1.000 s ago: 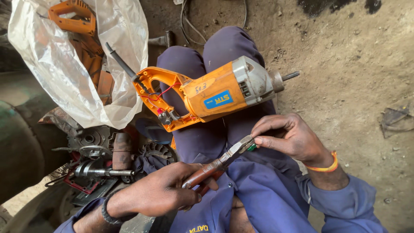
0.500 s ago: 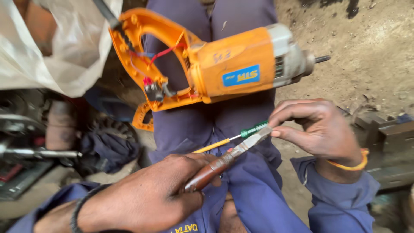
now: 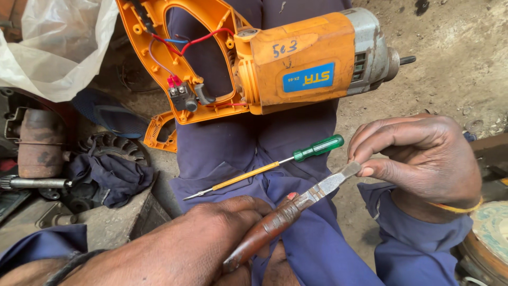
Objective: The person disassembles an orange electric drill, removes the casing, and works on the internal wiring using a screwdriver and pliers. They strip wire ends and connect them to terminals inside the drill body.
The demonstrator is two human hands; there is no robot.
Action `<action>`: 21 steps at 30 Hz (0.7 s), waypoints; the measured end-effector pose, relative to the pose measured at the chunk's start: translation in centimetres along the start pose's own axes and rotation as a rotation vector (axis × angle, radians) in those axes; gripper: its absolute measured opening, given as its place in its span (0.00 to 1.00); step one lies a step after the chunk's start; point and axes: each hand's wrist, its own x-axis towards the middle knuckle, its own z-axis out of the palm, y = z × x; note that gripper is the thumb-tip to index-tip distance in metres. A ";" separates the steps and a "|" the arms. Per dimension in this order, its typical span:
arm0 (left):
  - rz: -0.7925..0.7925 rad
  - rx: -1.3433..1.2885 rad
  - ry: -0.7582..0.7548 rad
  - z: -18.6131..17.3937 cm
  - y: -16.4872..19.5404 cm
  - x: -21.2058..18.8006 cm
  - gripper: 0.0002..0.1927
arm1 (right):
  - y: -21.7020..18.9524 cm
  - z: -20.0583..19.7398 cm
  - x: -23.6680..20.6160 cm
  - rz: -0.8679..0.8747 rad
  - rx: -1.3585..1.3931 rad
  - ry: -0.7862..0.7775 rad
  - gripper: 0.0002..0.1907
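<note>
While the left hand (image 3: 211,233) closes around the worn, reddish-brown grips of a pair of pliers (image 3: 288,212), the tool's long axis runs up and to the right across the lap, its flat grey metal nose ending against the right hand (image 3: 418,159). That hand is curled narrow, thumb and forefinger pinched together just at the tip of the nose; whether something small sits between them cannot be told. Of the two, the right hand is the nearer to the working end, the left to the handle end.

Just beyond the pliers, lying nearly parallel to them on the blue trouser cloth, is a slim screwdriver (image 3: 264,170) with a translucent green handle, a yellow-sleeved shaft and a bare pointed tip aimed lower left; neither hand touches it. Further up the thighs rests an orange electric drill (image 3: 307,63), chuck end to the right, its handle shell opened to show red and blue wires and a small black switch block. A crumpled clear plastic bag (image 3: 58,47) lies at the upper left.
</note>
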 end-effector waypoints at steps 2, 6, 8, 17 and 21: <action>-0.244 -0.044 -0.069 0.5 -0.9 0.0 0.21 | -0.1 -0.1 0.1 0.000 0.039 -0.009 0.06; 0.015 0.020 0.038 1.9 -2.7 0.2 0.24 | -0.3 -0.4 0.2 -0.019 0.051 -0.032 0.05; 0.152 0.136 0.093 2.6 -3.4 0.2 0.18 | -0.3 -0.5 0.2 -0.027 0.062 -0.040 0.05; 0.184 0.242 0.224 4.6 -3.5 0.0 0.22 | -0.2 -1.4 0.1 -0.057 0.020 -0.091 0.05; 0.190 0.222 0.261 4.5 -3.0 0.1 0.21 | -0.4 -1.8 0.2 -0.085 -0.037 -0.122 0.04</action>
